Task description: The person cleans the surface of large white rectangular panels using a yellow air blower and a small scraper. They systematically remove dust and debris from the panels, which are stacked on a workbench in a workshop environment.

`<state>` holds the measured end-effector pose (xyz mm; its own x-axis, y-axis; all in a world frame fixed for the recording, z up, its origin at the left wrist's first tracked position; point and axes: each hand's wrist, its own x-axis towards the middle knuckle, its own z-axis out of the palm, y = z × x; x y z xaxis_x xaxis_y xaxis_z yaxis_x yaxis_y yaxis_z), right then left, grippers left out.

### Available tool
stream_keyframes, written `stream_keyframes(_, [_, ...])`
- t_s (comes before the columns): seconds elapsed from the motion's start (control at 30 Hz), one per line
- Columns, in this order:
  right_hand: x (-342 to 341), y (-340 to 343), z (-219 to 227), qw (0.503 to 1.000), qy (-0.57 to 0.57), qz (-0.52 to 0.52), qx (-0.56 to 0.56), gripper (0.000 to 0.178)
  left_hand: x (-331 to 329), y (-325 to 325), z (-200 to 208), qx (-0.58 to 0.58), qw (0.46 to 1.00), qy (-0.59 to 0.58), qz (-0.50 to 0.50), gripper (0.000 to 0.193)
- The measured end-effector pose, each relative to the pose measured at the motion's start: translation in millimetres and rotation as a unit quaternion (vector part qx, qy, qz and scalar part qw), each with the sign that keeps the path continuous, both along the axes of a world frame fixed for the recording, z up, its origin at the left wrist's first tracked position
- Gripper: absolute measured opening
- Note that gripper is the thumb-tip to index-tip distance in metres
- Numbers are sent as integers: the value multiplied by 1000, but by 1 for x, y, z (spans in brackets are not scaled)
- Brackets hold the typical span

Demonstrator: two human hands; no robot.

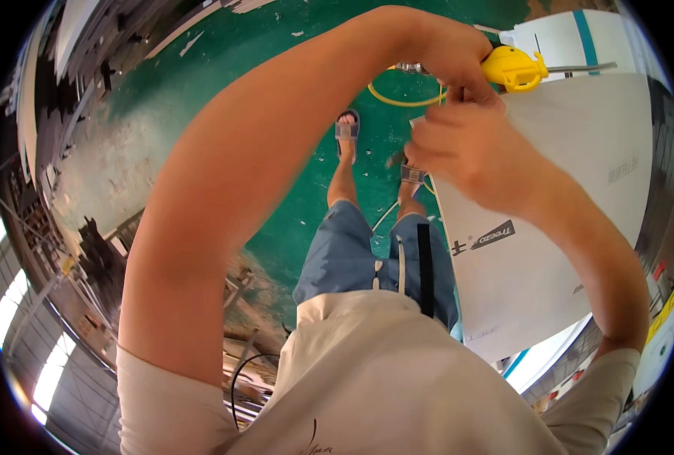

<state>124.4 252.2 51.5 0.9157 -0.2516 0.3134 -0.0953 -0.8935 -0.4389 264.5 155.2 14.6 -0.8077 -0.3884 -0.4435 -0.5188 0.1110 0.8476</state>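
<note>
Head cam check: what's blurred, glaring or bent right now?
In the head view, the right hand is smeared, the yellow tool fairly crisp, the bright strips at left washed out, and the pale panel bowed along its right edge.

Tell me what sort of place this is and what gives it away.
Probably a workshop or small factory: large pale board beside the person, a yellow tool with a thin metal nozzle in the left hand, and a green floor littered with small scraps.
</note>
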Motion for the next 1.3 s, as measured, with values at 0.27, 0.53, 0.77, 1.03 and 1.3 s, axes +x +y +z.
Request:
stream_keyframes(0.27, [-56,103,18,987,93,25,129,27,17,26,11,45,991,39,121,46])
stream_keyframes(0.53, [-95,-5,7,763,27,-635,116,19,77,197,-42,175,646,140,730,34])
stream_keyframes(0.77, [50,67,-4,832,54,-538,127,3,40,353,-55,335,519,96,780,18])
stream_keyframes(1.03, [59,83,7,856,4,-474,208,8,120,342,-83,255,539,48,801,21])
stream_keyframes(1.3, [19,15,11,973,30,-222,59,19,150,189,-49,113,764,86,629,40])
